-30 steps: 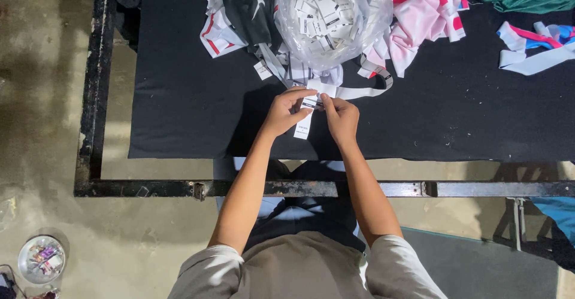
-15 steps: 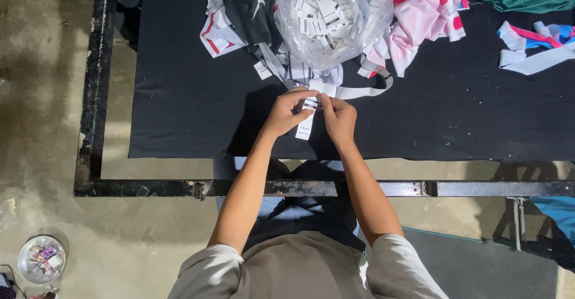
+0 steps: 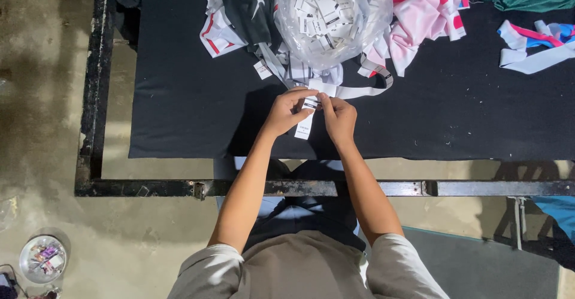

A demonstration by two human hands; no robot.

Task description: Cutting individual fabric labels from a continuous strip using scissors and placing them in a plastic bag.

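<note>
Both hands meet over the counter's (image 3: pixel 179 113) near edge, about mid-width. Left hand (image 3: pixel 286 112) and right hand (image 3: pixel 339 118) each pinch the top of a small white label strip (image 3: pixel 304 125); fingertips nearly touching, strip hanging down toward the edge. Can't tell if it's one label or a few stacked.

Risks as I see them:
- Grip is fingertip-only on a thin, light strip. A slip from either hand and it probably drops, and since it hangs close to the near edge it could go off onto the floor (image 3: pixel 48 125).
- Clear bag (image 3: pixel 326 17) of loose labels sits just behind the hands, mouth open. A knock when reaching back would likely spill them into the fabric scraps.
- White band (image 3: pixel 359 89) loops right behind the fingers; easy to snag or pull along.
- Stray label (image 3: pixel 262 70) already lies loose by the striped scraps (image 3: pixel 230 23), so mix-ups look plausible.
- Pink fabric (image 3: pixel 422 11) crowds the bag's right side.
</note>
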